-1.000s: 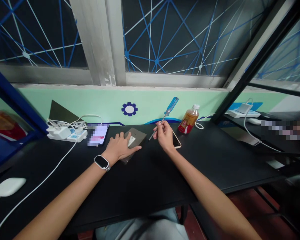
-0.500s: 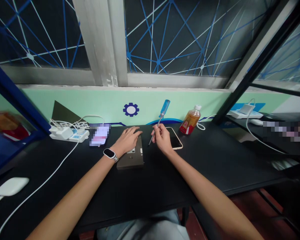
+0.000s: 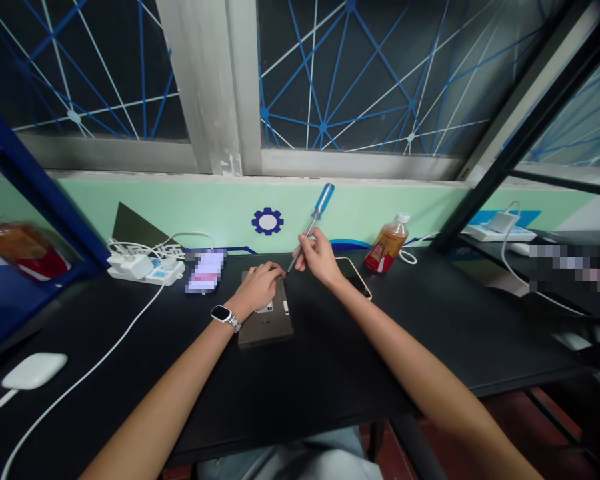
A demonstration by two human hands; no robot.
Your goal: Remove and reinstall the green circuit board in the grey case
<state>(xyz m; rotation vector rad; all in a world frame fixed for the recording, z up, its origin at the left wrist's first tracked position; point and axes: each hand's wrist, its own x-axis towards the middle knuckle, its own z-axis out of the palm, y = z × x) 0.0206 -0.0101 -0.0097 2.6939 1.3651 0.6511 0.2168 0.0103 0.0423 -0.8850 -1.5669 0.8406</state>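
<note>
A flat grey-brown box (image 3: 267,329) with white labels lies on the black desk. My left hand (image 3: 259,285), with a watch at its wrist, is laid over the far half of the box, its fingers bent towards the far right corner and covering that part. In my right hand (image 3: 316,255) is a screwdriver (image 3: 323,201) with a clear blue handle, pinched round its metal shaft. The handle points up and away; the tip slants down close to the left fingertips at the box's right side. Whether the tip touches the box I cannot tell.
Behind my right hand lies a phone (image 3: 353,275) in a pale case, with a drink bottle (image 3: 387,243) beside it. A lit phone (image 3: 206,272) and a power strip (image 3: 145,268) are at the left. A white cable (image 3: 100,357) crosses the desk near a white charger case (image 3: 35,371).
My right hand has moved left and slightly up, bringing the screwdriver tip from open desk to the box's far right side. My left fingers have drawn closer together.
</note>
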